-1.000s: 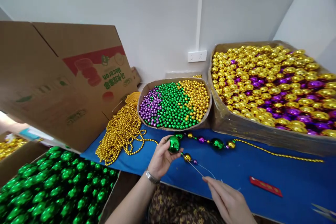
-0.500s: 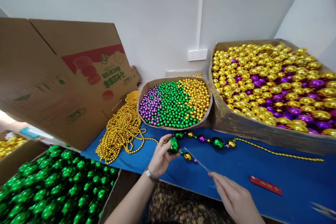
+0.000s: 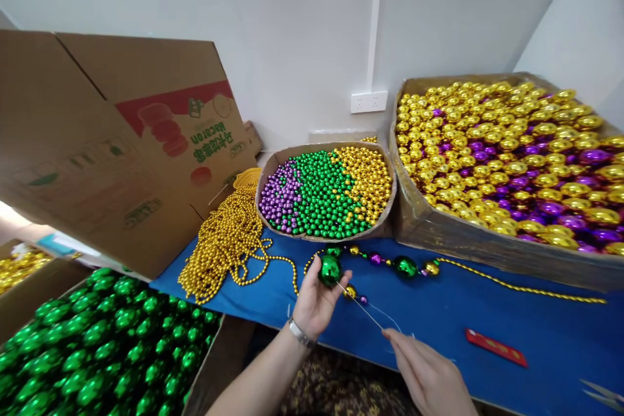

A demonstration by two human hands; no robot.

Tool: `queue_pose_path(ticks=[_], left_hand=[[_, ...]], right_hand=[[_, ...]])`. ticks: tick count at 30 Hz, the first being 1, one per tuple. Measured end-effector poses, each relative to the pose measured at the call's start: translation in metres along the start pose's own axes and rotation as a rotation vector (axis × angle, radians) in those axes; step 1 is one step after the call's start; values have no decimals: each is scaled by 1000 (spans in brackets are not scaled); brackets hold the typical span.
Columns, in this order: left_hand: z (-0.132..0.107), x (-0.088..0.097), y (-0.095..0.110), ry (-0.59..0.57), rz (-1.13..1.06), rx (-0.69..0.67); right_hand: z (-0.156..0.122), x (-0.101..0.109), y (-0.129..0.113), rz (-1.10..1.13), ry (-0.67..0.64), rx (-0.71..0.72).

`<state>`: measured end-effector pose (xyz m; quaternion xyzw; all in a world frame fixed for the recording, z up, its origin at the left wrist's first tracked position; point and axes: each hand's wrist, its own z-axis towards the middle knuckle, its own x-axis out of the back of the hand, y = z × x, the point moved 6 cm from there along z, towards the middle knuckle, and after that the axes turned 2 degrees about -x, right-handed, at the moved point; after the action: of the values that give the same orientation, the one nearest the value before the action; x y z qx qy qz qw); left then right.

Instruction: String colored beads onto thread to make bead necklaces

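A big shiny green bead point(image 3: 330, 270) sits in the fingers of my left hand point(image 3: 316, 302), palm turned up. My right hand point(image 3: 429, 367) pinches a thin, straight needle point(image 3: 366, 315), whose far tip meets the underside of that bead; whether it is inside the hole I cannot tell. Fine pale thread point(image 3: 390, 318) curves loosely beside the needle. Just behind my left hand lies a beaded strand, with a green bead point(image 3: 405, 266), a purple bead point(image 3: 375, 258) and a gold bead point(image 3: 431, 267). A smaller gold bead point(image 3: 350, 290) rests right of my left fingers.
Behind the strand stands a tray of small beads point(image 3: 322, 234). A large box point(image 3: 468, 234) of gold and purple beads is at right. Gold bead chains point(image 3: 224, 240) pile at left, near a carton point(image 3: 160, 208) and green beads point(image 3: 112, 338). A red packet point(image 3: 496, 347) and scissors point(image 3: 602, 395) lie right.
My left hand has shifted slightly right and opened its palm upward, still holding the green bead. The needle in my right hand now reaches the bead, where before its tip was apart.
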<state>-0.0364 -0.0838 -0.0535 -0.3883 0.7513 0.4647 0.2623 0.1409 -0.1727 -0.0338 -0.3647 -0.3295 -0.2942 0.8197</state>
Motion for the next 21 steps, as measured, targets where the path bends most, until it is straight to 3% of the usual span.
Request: queue_pose_path(ticks=[11, 18, 21], left_hand=[[-6, -2, 2, -55, 40, -93], [-26, -19, -12, -276, 236, -163], [-30, -20, -16, -312, 248, -119]], right_hand=[[-2, -3, 2, -97, 20, -7], [8, -2, -2, -113, 49, -7], [10, -1, 0, -45, 20, -17]])
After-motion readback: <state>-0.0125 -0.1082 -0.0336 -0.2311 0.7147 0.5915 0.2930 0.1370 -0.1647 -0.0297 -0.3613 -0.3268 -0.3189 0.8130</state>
